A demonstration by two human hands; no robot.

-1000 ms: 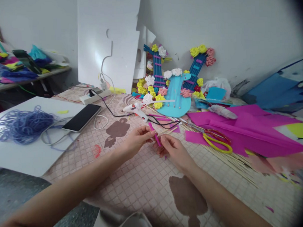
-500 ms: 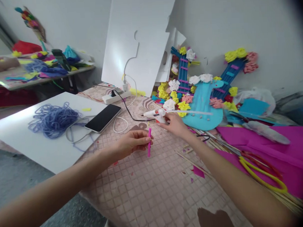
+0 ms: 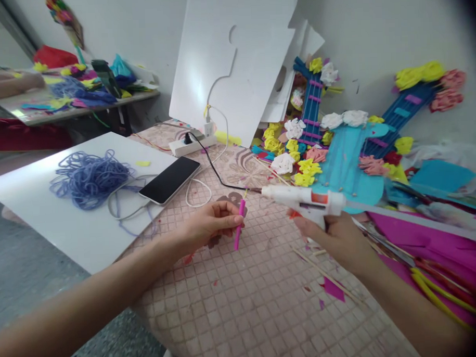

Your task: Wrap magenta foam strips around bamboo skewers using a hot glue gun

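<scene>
Between the thumb and fingers of my left hand is a short pink rolled stick, held nearly upright above the table. My right hand is wrapped round the handle of a white hot glue gun. Its nozzle points left, towards the top of the pink stick but apart from it. A long pale glue stick runs out of the gun's back. Behind the gun leans a light-blue guitar shape with paper flowers along its top.
A white board bears blue yarn and a phone with a cable. A power strip sits behind. Scissors, pink sheets and thin sticks lie at right. Another person's arm rests on the far table.
My right hand has lifted the glue gun from the table and brought it nearer to me. My left hand still holds the pink stick. The view has shifted a little.
</scene>
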